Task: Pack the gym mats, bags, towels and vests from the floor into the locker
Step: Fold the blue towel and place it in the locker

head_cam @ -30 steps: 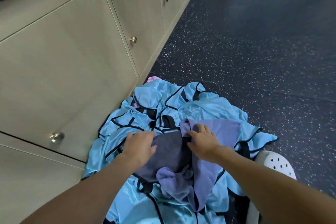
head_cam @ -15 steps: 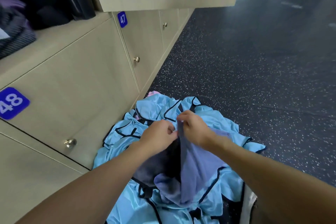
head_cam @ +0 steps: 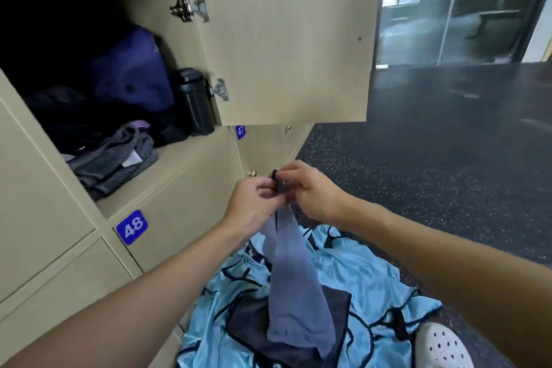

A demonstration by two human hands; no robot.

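Left hand (head_cam: 254,206): fingers curled, pinching the purple towel's (head_cam: 294,293) top edge.
Right hand (head_cam: 310,191): pinching the same edge, just beside.
Towel: hangs over blue vests (head_cam: 364,287) on the floor (head_cam: 418,164).

Gym locker room. I'm at a wall of beige lockers (head_cam: 44,188) with blue number plates, 48 (head_cam: 131,227) and 47 (head_cam: 240,130). Dark speckled rubber floor (head_cam: 433,173), glass doors (head_cam: 448,9) at the far end. Light-blue sports vests (head_cam: 358,284) heaped on the floor, a bag (head_cam: 131,72) in the open locker (head_cam: 179,155).
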